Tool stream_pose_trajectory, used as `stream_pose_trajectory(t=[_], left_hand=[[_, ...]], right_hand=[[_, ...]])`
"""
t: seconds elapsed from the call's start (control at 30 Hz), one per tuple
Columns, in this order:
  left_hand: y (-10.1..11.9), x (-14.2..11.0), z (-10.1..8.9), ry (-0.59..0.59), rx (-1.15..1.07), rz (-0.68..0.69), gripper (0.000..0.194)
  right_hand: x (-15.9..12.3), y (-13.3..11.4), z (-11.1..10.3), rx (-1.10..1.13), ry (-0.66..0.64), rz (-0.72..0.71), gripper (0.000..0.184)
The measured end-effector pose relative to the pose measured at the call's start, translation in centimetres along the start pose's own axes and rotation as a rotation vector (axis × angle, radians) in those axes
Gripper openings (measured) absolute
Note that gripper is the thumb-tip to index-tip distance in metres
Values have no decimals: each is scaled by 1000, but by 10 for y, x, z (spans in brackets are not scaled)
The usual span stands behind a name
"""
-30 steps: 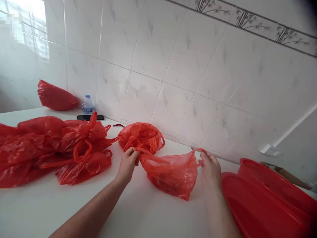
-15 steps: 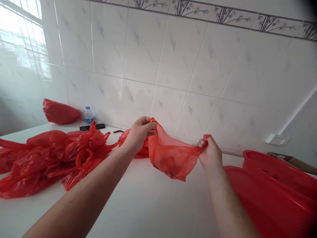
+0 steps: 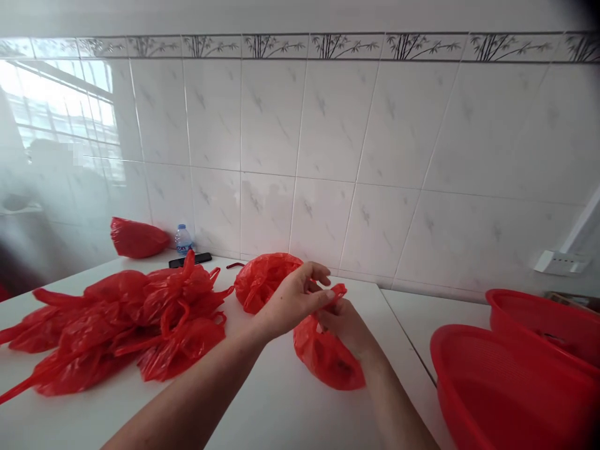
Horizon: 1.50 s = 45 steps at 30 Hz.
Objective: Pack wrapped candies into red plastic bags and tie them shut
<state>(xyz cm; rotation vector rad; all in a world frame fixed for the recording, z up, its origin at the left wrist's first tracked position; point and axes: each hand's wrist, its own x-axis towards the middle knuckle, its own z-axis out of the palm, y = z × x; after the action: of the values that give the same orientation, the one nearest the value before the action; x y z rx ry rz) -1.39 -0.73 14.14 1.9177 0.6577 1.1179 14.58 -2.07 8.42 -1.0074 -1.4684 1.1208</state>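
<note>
A red plastic bag (image 3: 328, 357) hangs low over the white table, its top gathered between my hands. Something darker shows faintly through its side, too blurred to name. My right hand (image 3: 344, 326) is closed around the bag's neck. From the left, my left hand (image 3: 300, 297) meets it, fingers curled and thumb against the twisted top, where a short red end sticks up. My hands nearly touch and partly hide the neck. Just behind my left hand lies another red plastic bag (image 3: 262, 278).
Several tied red bags (image 3: 117, 319) are heaped on the table (image 3: 253, 406) at left. Behind them are a phone (image 3: 190, 260), a water bottle (image 3: 182, 239) and a red bundle (image 3: 139, 238). Red plastic baskets (image 3: 497, 375) stand at right. A tiled wall (image 3: 328, 137) closes the back.
My hands, spread apart with the bag's mouth stretched between them, have come together at its top. The bag is now gathered and hangs lower. The view has tilted and shifted.
</note>
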Motion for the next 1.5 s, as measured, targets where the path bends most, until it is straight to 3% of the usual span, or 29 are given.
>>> stream_pose_trajectory(t=[0.07, 0.13, 0.3, 0.43, 0.57, 0.63, 0.7, 0.83, 1.0, 1.17, 1.27, 1.37, 1.5], left_hand=[[-18, -6, 4, 175, 51, 47, 21], [-43, -12, 9, 252, 165, 78, 17], [-103, -24, 24, 117, 264, 90, 33], [-132, -28, 30, 189, 227, 9, 12], [-151, -34, 31, 299, 248, -50, 9], [-155, -38, 31, 333, 307, -21, 10], [-157, -41, 31, 350, 370, 42, 10], [-155, -43, 30, 299, 452, 185, 12], [-155, -46, 28, 189, 553, 90, 13], [-149, -47, 30, 232, 593, 104, 14], [-146, -48, 30, 283, 563, 131, 13], [-147, -49, 30, 288, 566, 148, 13], [-148, -51, 30, 272, 577, 148, 12]], right_hand=[[6, 8, 0, 34, 56, 15, 31], [13, 21, -1, 80, 80, 40, 31], [22, 64, 1, 148, 66, 106, 18], [23, 86, 3, 172, 10, 138, 18], [23, 92, -1, 238, -83, 149, 34], [24, 93, -4, 283, -105, 155, 48], [24, 94, -6, 258, -99, 131, 51], [21, 92, -6, 158, -123, 103, 25], [16, 76, -3, -184, -139, 98, 34], [20, 65, 3, -683, 187, -14, 31], [22, 67, 8, -823, 319, -81, 16], [23, 69, 13, -697, 314, -93, 26], [21, 59, 11, -332, 71, -62, 34]])
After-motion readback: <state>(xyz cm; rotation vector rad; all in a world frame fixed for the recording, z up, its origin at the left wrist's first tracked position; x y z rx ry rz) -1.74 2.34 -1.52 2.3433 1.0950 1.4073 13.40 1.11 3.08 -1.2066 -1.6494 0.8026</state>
